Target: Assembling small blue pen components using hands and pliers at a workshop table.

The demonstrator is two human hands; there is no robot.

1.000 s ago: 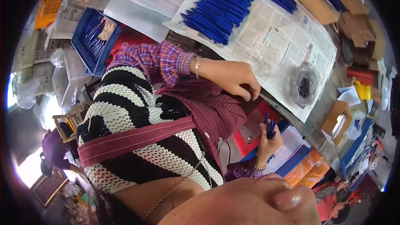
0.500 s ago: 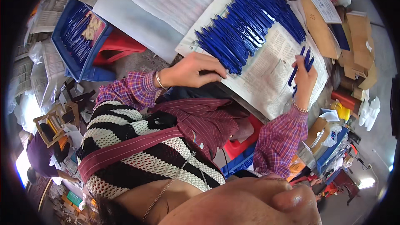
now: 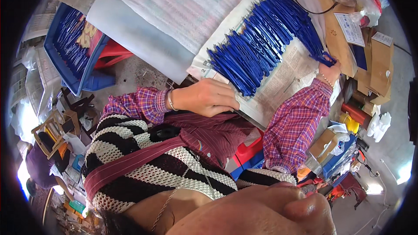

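Note:
Many slim, glossy blue pointed sticks [image 3: 257,39] lie side by side in a long slanting row on newspaper [image 3: 300,58] over the table. At the row's right end my right hand [image 3: 330,70] is closed on a few blue sticks [image 3: 323,57], touching or close to the last ones in the row. My left hand [image 3: 207,97] lies by the table's near edge, just below the row's left end. Its fingers are curled together, and what they hold, if anything, is hidden.
A blue crate [image 3: 80,89] of similar sticks stands on a red stool [image 3: 114,52] at left. White sheets [image 3: 161,4] cover the far table. Black cables [image 3: 300,4] run behind the row. Cardboard boxes [image 3: 381,67] stand at right. A person [image 3: 41,167] bends at far left.
My right hand has moved with its blue sticks from above the bare newspaper to the row's right end. My left hand stays near the table edge, its fingers now closer together. The view has shifted slightly.

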